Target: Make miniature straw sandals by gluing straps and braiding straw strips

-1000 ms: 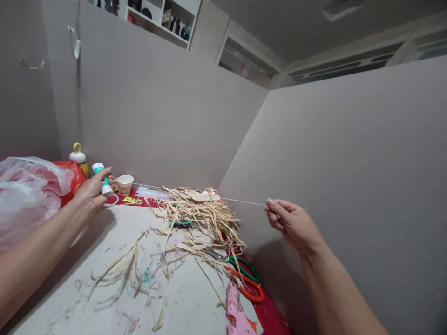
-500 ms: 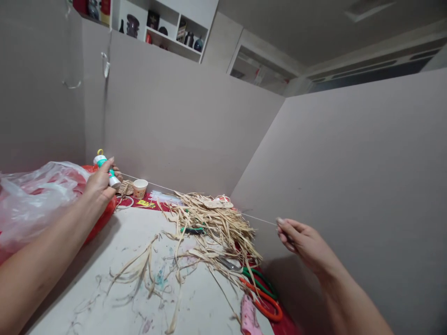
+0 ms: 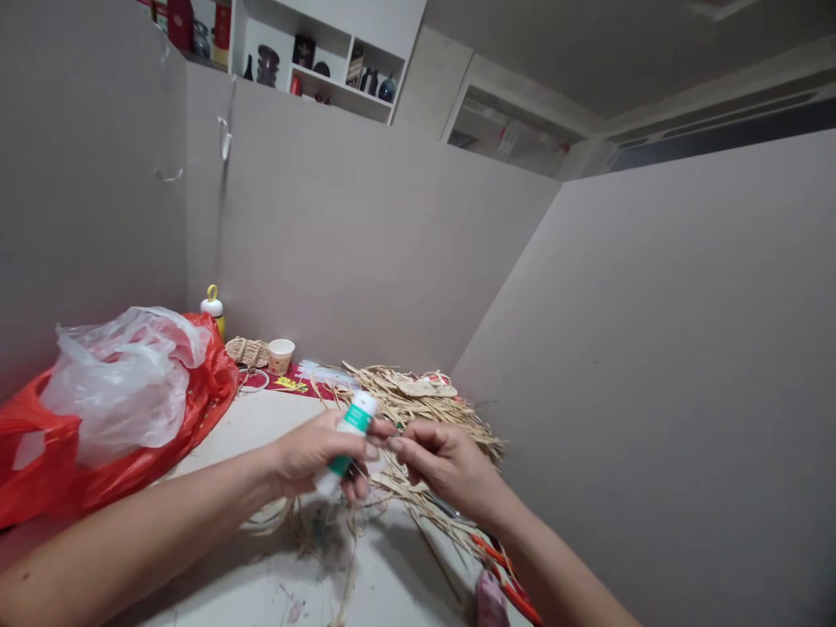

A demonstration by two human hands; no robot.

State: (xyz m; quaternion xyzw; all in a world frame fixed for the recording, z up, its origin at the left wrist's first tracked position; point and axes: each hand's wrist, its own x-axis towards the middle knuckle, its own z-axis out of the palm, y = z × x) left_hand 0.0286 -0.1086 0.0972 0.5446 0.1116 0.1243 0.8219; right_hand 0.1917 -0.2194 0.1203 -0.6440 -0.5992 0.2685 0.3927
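Note:
Closed around a white and green thread spool point(image 3: 356, 420) is my left hand point(image 3: 320, 448), above the middle of the work surface. The spool is tilted, its upper end leaning right, and a bit of thin white thread shows by the fingers. Just to its right, my right hand point(image 3: 444, 461) pinches the thread, the end hidden between thumb and fingers. The fingertips of both hands nearly meet. Behind and below them lies a pile of dry straw strips point(image 3: 405, 396), partly covered by my hands.
Left stand a red plastic bag point(image 3: 212, 370) with a clear bag point(image 3: 124, 374) on it and a yellow-handled bottle point(image 3: 212, 306). A paper cup point(image 3: 280, 355) and a woven straw piece point(image 3: 246, 351) sit at the back. Orange-handled scissors point(image 3: 519, 601) lie front right. Grey panels point(image 3: 366, 226) enclose the table.
Both hands have come together over the table from far apart. The thread stretched between them is no longer taut. The left hand moved right with the spool, the right hand moved left.

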